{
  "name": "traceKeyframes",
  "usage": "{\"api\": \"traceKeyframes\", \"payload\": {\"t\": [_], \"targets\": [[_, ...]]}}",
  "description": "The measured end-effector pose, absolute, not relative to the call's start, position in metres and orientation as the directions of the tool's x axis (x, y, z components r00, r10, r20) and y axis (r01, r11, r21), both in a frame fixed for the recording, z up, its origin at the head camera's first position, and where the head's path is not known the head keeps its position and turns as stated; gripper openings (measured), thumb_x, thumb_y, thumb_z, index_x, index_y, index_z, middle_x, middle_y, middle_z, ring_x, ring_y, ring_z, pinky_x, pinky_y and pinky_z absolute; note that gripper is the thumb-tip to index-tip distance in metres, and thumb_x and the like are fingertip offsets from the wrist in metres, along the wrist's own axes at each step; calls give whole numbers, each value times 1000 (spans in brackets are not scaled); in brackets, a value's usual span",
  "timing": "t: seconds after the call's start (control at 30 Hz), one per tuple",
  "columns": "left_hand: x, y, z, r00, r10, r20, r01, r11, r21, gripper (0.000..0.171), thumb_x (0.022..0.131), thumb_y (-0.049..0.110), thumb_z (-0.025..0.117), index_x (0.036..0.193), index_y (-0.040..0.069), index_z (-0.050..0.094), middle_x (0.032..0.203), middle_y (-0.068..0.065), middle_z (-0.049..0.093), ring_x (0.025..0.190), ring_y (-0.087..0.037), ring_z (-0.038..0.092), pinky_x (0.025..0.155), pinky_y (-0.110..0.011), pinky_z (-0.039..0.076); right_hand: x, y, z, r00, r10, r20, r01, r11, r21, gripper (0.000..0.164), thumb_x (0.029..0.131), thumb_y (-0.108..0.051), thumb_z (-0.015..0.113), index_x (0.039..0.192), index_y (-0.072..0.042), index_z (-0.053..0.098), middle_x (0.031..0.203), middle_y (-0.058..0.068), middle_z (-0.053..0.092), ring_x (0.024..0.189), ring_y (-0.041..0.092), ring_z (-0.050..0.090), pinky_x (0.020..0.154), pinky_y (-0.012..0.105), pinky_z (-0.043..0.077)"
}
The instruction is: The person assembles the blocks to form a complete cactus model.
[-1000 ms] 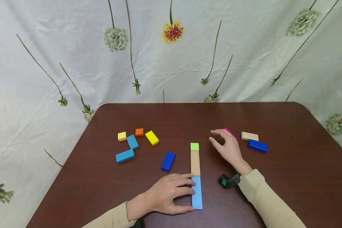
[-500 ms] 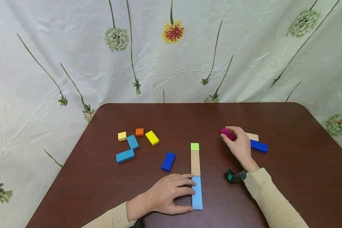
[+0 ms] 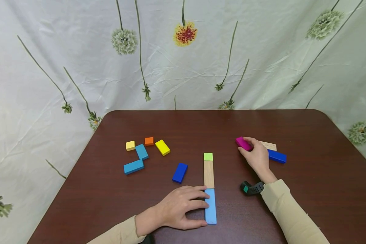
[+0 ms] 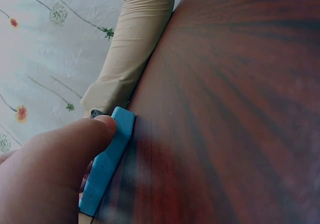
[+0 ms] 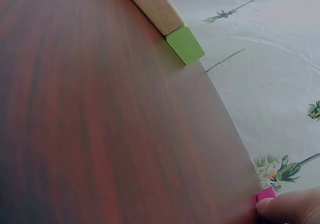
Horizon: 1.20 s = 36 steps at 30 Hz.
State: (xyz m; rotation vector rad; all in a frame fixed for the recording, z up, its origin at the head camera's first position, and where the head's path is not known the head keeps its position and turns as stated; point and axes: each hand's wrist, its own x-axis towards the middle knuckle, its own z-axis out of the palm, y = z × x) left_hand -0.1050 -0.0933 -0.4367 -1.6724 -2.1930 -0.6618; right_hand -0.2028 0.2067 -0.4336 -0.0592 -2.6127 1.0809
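Observation:
A light blue block, a plain wooden block and a small green block lie end to end in a straight line. My left hand rests at the left side of the light blue block, several fingertips over its edge. In the left wrist view the thumb touches that block near its end. Over to the right, my right hand pinches a magenta block between thumb and fingers. The right wrist view shows its thumb against the magenta block.
Behind the right hand lie a wooden block and a dark blue block. Another dark blue block is left of the line. Farther left are two blue blocks, a yellow block, a pale yellow cube and an orange block.
My right hand has moved right and taken hold of the magenta block, which shows more now. The left hand and the line of blocks have stayed put.

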Motion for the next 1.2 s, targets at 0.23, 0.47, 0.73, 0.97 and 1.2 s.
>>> {"api": "traceKeyframes", "payload": {"t": [0.23,0.47,0.73,0.97,1.2], "targets": [[-105,-93,-437,-273,819,504,961,211,177,34,84,46,65,106,20,67,121,3,59,123,-17,48,97,-30,42,-202,206,-435,-957,167,236,-75,646,-760,40,84,-12,70,121,-2,60,116,21,61,101,34,56,85,46,45],[-105,-93,-435,-272,821,502,961,208,180,34,84,45,65,106,19,67,121,3,59,123,-17,48,97,-30,42,-197,201,-437,-970,100,224,-122,592,-796,39,83,-12,71,120,-6,61,117,18,62,103,31,57,83,42,45],[-105,-93,-435,-280,824,493,958,207,198,34,85,45,65,107,20,67,122,3,59,124,-17,47,98,-30,41,-183,195,-437,-959,-80,271,-263,605,-752,36,84,-8,70,119,-9,63,121,16,60,104,31,55,84,46,47],[-105,-93,-434,-280,826,490,958,210,194,34,85,45,64,107,20,67,122,3,59,124,-16,48,97,-29,42,-173,189,-438,-924,-192,330,-379,581,-721,35,80,-5,72,114,-12,66,117,8,63,108,28,56,87,46,47],[-105,-94,-434,-284,827,485,957,211,200,33,85,45,64,108,20,67,122,3,59,124,-16,47,97,-29,42,-164,186,-439,-891,-293,348,-454,562,-691,35,79,-5,73,112,-15,66,116,4,63,107,24,57,88,46,47]]}}
